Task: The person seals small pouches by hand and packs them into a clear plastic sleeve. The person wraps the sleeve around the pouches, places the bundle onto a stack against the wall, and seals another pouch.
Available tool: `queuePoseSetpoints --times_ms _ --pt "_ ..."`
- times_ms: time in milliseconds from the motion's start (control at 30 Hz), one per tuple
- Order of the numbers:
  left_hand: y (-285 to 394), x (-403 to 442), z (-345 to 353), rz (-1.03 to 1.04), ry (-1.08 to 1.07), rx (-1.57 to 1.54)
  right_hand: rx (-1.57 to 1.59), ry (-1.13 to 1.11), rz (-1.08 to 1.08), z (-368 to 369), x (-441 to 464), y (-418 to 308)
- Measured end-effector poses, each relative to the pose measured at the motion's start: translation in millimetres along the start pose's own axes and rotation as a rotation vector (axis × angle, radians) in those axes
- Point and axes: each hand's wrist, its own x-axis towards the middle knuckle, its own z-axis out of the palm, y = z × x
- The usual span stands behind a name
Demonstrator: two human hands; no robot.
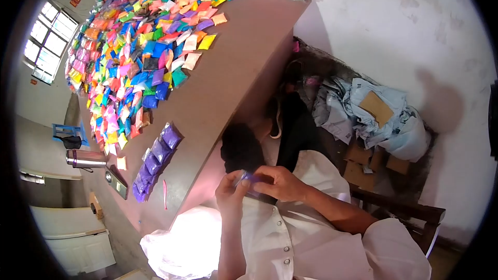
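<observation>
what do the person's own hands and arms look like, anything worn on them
The left hand and right hand are both bare, with no gloves and no watch or bracelet visible. The right forearm is uncovered up to a loose, off-white fabric sleeve ending near the elbow. No sleeve shows on the left forearm.

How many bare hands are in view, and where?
2: the left bare hand and right bare hand, both at a small purple plastic packet before the white buttoned shirt. No others show.
</observation>
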Motion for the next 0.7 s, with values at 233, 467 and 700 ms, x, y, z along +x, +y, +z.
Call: queuePoseSetpoints --times_ms 233,467,700 --pt "-4 3 -7 -0.061 -0.035 0.031 -0.211 -0.082 0.009 -3 11 -1" --pt "-4 16 -8 -0.003 0.022 0.173 -0.13 -0.108 0.073 -9 23 -3" --pt "-13 19 -8 -0.127 -0.023 0.004 0.026 0.012 0.126 -16 25 22"
